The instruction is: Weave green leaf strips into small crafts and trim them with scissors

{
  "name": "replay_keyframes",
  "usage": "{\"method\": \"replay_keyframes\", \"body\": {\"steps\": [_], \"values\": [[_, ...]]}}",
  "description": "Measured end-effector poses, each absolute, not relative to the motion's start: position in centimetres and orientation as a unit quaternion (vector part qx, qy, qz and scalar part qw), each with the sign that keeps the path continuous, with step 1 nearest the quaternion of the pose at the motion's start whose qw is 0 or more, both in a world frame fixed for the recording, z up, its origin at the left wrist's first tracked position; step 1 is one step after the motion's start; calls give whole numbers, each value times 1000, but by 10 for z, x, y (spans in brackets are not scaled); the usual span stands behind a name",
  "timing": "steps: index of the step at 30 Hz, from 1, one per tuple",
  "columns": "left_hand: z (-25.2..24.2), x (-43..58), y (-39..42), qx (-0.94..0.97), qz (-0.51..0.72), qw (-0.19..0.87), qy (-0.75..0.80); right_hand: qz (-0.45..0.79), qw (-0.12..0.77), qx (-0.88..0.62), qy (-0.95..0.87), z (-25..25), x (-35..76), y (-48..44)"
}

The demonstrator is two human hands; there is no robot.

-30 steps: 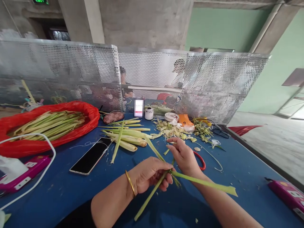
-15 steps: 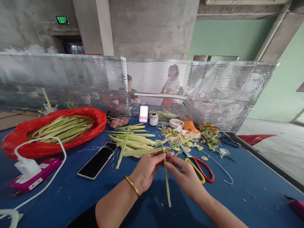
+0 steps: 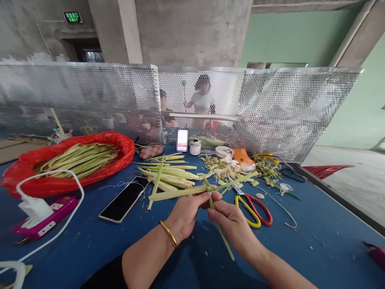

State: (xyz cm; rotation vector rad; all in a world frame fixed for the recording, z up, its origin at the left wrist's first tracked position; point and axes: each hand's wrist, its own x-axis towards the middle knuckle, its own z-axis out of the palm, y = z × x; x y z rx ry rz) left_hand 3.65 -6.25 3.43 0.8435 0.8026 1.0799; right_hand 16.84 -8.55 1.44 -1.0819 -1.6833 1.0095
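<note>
My left hand point(image 3: 188, 210), with a gold bangle on its wrist, pinches a knot of crossed green leaf strips point(image 3: 207, 189) above the blue table point(image 3: 90, 249). One strip runs left from the knot, another rises to the right. My right hand point(image 3: 230, 220) is closed on a strip that hangs down from the knot toward me. Just right of my hands lie scissors point(image 3: 254, 204) with one red and one yellow handle.
A red bag point(image 3: 120, 154) full of leaf strips sits at the left, with loose strips point(image 3: 168, 172) and trimmings point(image 3: 222, 166) behind my hands. A black phone point(image 3: 124, 199) and a pink power strip point(image 3: 45, 218) lie to the left. Behind a perforated metal screen point(image 3: 270, 108), other people are at work.
A second ago the strips lay low and slanted across my hands. Both hands have since risen and drawn the strips into a small crossed knot; the hanging strip now swings right.
</note>
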Motion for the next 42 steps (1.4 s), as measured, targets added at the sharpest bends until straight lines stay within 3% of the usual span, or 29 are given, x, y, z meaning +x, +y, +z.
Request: {"method": "replay_keyframes", "body": {"steps": [11,20,26,34,42], "values": [[35,34,-62,370,483,703,368,409,430,-419,-688,9,164,-86],[31,39,-64,385,487,684,382,329,429,-447,-713,1,161,-86],[31,38,-62,374,501,664,410,356,415,-434,-716,6,160,-91],[34,32,-60,348,450,744,352,427,605,-448,-501,20,175,-74],[29,38,-63,429,445,677,400,439,609,-424,-506,14,170,-76]]}}
